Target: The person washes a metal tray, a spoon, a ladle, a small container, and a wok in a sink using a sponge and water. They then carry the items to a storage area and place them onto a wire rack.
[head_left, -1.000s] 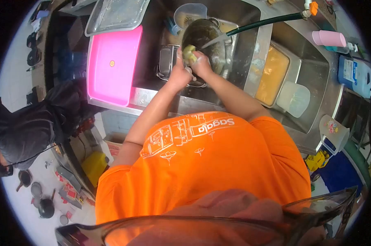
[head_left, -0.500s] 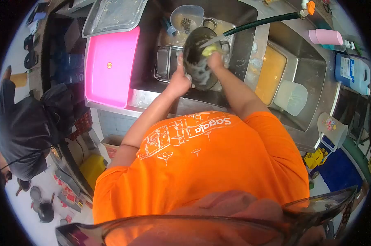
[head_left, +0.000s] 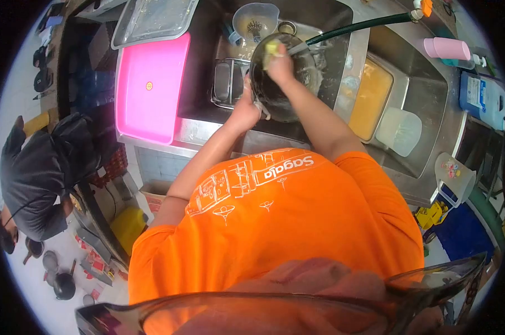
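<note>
A round dark pan (head_left: 283, 103) is tilted in the steel sink (head_left: 196, 84), under a green hose (head_left: 364, 25) that runs water into it. My left hand (head_left: 246, 110) grips the pan's left edge. Inside the pan, near its upper left, my right hand (head_left: 279, 68) is closed on a yellow sponge (head_left: 273, 48). A clear jug with a whisk (head_left: 255, 22) and a metal ring (head_left: 286, 28) lie above the pan. To its left is a metal rack (head_left: 228, 84).
On the left are a pink tray (head_left: 152, 89) and a clear tray (head_left: 155, 22). The right basin holds an orange-filled tray (head_left: 369, 100) and a translucent container (head_left: 398, 132). A person in dark clothes (head_left: 37, 173) is at far left.
My right hand and the sponge have moved up and left across the pan. Much of the foam in the pan is gone. The other person has shifted a little.
</note>
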{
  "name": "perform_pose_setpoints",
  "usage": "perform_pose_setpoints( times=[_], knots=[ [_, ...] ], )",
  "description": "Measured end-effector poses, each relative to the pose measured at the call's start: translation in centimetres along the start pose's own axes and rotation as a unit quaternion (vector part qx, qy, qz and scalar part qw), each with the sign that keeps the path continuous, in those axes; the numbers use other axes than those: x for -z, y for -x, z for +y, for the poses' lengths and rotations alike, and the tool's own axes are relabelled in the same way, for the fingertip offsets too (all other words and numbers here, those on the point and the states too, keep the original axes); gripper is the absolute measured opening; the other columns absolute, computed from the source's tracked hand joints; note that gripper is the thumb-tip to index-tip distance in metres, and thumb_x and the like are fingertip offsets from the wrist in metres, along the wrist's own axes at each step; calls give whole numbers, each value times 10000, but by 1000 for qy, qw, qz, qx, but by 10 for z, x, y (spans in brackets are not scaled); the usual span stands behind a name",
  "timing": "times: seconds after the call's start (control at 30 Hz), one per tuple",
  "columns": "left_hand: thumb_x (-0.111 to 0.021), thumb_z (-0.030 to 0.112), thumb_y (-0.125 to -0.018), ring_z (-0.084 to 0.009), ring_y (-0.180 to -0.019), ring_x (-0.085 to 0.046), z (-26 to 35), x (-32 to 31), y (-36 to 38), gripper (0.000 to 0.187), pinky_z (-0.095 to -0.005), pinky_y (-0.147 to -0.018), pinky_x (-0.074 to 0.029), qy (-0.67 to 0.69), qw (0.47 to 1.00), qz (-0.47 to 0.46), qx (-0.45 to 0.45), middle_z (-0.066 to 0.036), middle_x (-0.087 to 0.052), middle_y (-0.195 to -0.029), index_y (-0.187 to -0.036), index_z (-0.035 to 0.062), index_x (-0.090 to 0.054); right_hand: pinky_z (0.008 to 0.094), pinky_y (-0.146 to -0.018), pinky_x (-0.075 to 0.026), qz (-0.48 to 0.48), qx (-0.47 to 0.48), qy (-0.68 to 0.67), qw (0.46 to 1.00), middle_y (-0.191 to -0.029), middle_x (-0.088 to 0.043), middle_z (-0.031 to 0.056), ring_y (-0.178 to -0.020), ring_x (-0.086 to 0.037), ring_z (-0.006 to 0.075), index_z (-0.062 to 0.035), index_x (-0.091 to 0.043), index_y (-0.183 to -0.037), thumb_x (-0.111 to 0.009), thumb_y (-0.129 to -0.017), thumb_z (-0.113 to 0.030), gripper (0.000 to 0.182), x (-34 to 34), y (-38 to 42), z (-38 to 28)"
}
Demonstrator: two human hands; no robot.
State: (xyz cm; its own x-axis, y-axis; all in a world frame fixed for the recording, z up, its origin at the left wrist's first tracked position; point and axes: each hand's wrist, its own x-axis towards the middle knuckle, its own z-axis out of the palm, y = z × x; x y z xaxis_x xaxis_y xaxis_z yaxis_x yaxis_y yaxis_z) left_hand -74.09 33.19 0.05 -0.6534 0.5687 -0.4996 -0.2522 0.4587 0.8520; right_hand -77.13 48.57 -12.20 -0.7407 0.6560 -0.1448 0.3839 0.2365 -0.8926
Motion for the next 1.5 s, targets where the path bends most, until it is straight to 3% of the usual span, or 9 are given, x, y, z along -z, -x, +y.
perform_pose_setpoints(
  times=[0.13, 0.2, 0.33, 0.67, 0.77, 1.0, 1.23, 1.3, 1.5],
  knots=[
    [-431, -39, -837, -225, -1225, -391, -2, 18, -19, 762, -297, -989, -354, -34, 998, 53, 21, -178, -345, -1394, -1461, 65, -8, 483, -764, -477, -222, 161, -101, 956, -949, -610, 238, -865, -593, 432, -86, -462, -1108, -540, -771, -88, 346, -9, 61, -10],
    [-402, -57, -814, -234, -1114, -489, 7, 30, -12, 787, -297, -870, -442, 5, 998, 56, -20, -190, -361, -1387, -1458, 80, 28, 424, -907, -438, -349, 164, 182, 905, -1127, -574, 206, -1056, -548, 364, -101, -452, -1231, -494, -788, -100, 445, 13, 59, 18],
    [-364, -109, -775, -235, -1105, -511, 12, 32, 6, 830, -285, -854, -459, 86, 995, 10, -44, -180, -330, -1414, -1454, 86, 71, 449, -909, -417, -39, 42, 389, 920, -1244, -497, 188, -1070, -525, 361, -102, -479, -1249, -445, -841, -125, 410, 34, 18, 65],
    [-356, -122, -750, -269, -1177, -467, 25, 48, 7, 839, -309, -904, -451, -90, 992, 71, -46, -198, -344, -1397, -1466, 125, 4, 431, -944, -390, -284, 201, 2, 937, -1171, -542, 219, -1151, -481, 382, -36, -474, -1180, -468, -802, -78, 380, -10, 72, -12],
    [-316, -137, -765, -266, -1126, -485, 30, 61, 15, 825, -319, -809, -517, 80, 994, 46, -54, -161, -355, -1373, -1466, 186, -24, 375, -948, -401, -304, 268, 280, 870, -1213, -539, 169, -1071, -528, 349, -84, -584, -1121, -516, -794, -144, 340, 19, 56, 19],
    [-388, -111, -781, -236, -1274, -358, -5, 37, 24, 861, -301, -1059, -263, 8, 996, 35, -79, -183, -346, -1407, -1462, 150, 70, 469, -870, -423, 46, 226, 215, 949, -1071, -550, 180, -1038, -507, 388, -115, -541, -1086, -473, -802, -65, 296, 1, -13, 22],
    [-352, -139, -765, -254, -1240, -394, -17, 49, 7, 865, -311, -1008, -342, 30, 994, 61, -90, -158, -341, -1386, -1470, 202, 16, 501, -800, -453, -281, 260, -5, 924, -977, -602, 273, -942, -579, 434, -77, -404, -1217, -475, -863, -135, 366, 2, 68, -35],
    [-351, -136, -807, -255, -1134, -484, 5, 53, 21, 837, -310, -851, -455, 100, 992, 45, -61, -169, -319, -1398, -1464, 199, 43, 499, -790, -456, -317, 63, 43, 945, -962, -609, 261, -940, -579, 427, -75, -415, -1216, -476, -863, -131, 362, 16, 54, -4],
    [-349, -109, -876, -197, -933, -556, 5, 31, 39, 807, -295, -678, -522, 144, 989, -10, -9, -151, -404, -1316, -1453, 221, 108, 480, -760, -473, 37, 82, 88, 992, -902, -606, 280, -875, -585, 440, -30, -483, -1092, -492, -815, -50, 278, 13, 2, -8]
  ],
)
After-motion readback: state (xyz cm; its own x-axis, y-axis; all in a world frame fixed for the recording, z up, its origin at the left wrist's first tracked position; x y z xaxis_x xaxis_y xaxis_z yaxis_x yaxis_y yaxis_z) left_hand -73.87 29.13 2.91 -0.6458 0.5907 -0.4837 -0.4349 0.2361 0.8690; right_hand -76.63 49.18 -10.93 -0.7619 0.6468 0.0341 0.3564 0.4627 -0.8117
